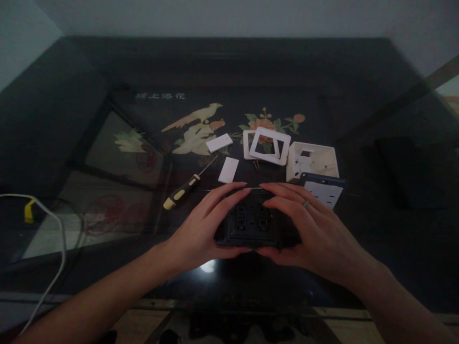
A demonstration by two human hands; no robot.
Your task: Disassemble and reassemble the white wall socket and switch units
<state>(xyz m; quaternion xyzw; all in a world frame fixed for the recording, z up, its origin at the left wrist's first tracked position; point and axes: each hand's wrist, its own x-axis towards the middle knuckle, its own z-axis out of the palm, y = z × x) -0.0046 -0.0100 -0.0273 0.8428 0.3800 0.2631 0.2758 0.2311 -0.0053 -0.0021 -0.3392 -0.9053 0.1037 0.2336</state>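
Observation:
Between my hands is a dark wall switch module point(251, 224) with two switch mechanisms showing on its upper face. My left hand point(211, 222) grips its left side, fingers along the far edge and thumb at the near edge. On the other side my right hand point(308, 224), with a ring on one finger, holds it the same way. Just beyond lie two white rocker plates, one nearer point(228, 170) and one farther point(219, 143). A screwdriver point(181, 191) with a black and yellow handle rests to the left, its tip toward the plates.
Two overlapping white frames point(288, 148) lie beyond my right hand, with small screws point(256, 166) in front. A white back box point(312, 160) stands to their right, a socket panel point(322, 191) leaning against it. A white cable point(61, 239) runs along the left of the glossy dark table point(107, 267).

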